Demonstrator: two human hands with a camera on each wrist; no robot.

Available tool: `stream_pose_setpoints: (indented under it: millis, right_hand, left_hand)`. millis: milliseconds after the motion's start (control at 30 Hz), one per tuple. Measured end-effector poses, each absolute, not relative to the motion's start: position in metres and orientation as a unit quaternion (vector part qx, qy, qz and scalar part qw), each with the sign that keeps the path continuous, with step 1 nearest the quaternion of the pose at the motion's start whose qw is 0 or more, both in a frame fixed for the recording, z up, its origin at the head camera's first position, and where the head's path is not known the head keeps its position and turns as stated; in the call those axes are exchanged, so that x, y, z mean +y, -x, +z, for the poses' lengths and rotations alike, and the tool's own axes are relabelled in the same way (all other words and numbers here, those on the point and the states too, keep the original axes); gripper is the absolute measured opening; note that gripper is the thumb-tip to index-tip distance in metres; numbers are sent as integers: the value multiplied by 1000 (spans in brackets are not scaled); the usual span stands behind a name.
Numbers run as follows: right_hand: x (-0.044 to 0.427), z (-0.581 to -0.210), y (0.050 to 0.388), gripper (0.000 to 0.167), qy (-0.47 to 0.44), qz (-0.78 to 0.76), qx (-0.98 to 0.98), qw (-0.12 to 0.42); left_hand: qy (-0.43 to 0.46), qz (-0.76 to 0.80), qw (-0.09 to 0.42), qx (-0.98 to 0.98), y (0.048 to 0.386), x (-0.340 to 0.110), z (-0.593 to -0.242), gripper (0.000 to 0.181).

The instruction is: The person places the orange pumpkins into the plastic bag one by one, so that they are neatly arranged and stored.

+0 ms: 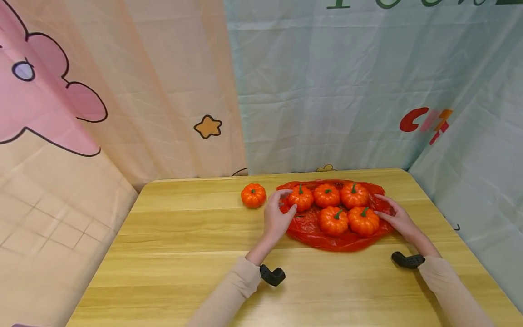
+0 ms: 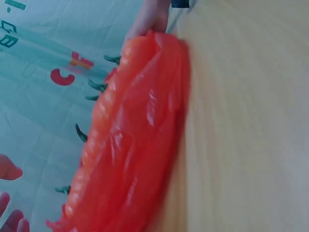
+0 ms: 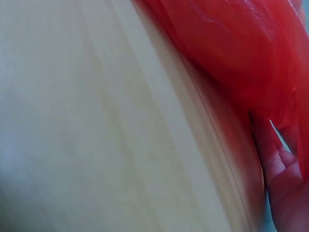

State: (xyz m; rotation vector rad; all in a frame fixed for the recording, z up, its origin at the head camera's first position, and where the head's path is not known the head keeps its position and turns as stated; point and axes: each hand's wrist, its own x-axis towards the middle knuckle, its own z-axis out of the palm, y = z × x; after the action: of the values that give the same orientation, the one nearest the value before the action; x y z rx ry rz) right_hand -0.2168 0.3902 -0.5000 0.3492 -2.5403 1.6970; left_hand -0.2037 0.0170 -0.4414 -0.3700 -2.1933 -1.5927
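A red plastic bag (image 1: pixel 314 238) lies spread on the table, with several small orange pumpkins with green stems on it. My left hand (image 1: pixel 278 219) is at the bag's left end, thumb and fingers parted around the leftmost pumpkin (image 1: pixel 300 200). In the left wrist view the fingertips (image 2: pixel 10 169) show apart from the bag. At the right end, my right hand (image 1: pixel 400 220) has its fingers against the bag's edge, beside the right front pumpkin (image 1: pixel 363 221). Red plastic hides part of that hand in the right wrist view.
One more pumpkin (image 1: pixel 253 195) sits on the wooden table (image 1: pixel 175 240), left of the bag. Printed curtains (image 1: pixel 318 100) hang behind the table and along its sides. A black wrist device (image 1: pixel 272 275) is on the left sleeve, another (image 1: pixel 407 260) on the right.
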Motion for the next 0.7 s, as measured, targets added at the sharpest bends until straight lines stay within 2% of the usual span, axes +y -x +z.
stream_pose_setpoints:
  millis: [333, 533, 700]
  right_hand:
    - [390, -500, 216, 54, -109, 544, -831, 31]
    - [391, -499, 216, 55, -105, 541, -834, 23]
    - [390, -498, 216, 55, -104, 541, -835, 19]
  left_hand:
    - [47, -548, 288, -784, 211, -15, -464, 33]
    - [-32, -576, 309, -756, 222, -35, -471, 34]
    - [-85, -598, 318, -731, 231, -49, -475, 41]
